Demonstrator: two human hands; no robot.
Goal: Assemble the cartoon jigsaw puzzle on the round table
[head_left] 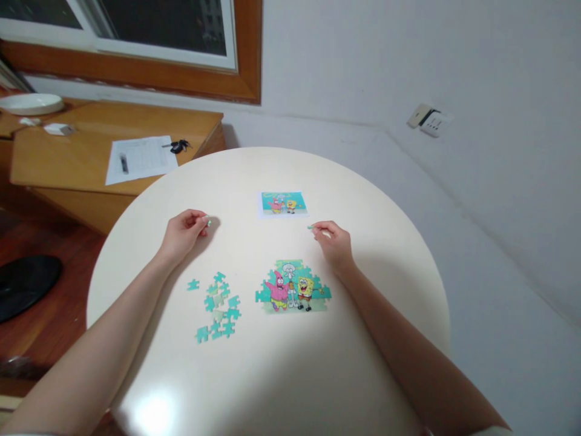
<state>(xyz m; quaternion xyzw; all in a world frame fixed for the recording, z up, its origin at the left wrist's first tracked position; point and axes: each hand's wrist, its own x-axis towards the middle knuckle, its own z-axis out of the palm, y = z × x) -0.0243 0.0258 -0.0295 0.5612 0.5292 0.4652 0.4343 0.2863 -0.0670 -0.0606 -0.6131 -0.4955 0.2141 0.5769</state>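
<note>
Left hand [182, 233]: bare, thumb and fingers pinching a small greenish piece [208, 222], at ten o'clock of the puzzle, twelve being the person's far side.
Right hand [336, 244]: fingertips gripping a green sliver [310, 227], at one o'clock.
Puzzle [293, 292]: part-built, flat near the table's middle; straight lower edge, knobbed, stair-stepped sides; I see a pink starfish, a pale figure and a yellow square one on teal.
Loose pieces [233, 314]: thin, tabbed, teal and pale green, scattered toward nine o'clock.
Picture card [284, 204]: flat rectangle, twelve o'clock, showing similar figures.
Table [290, 375]: smooth, round, creamy white.
Wooden desk [181, 124]: brown, beyond ten o'clock, bearing a white sheet [143, 163] and black keys [180, 146].
</note>
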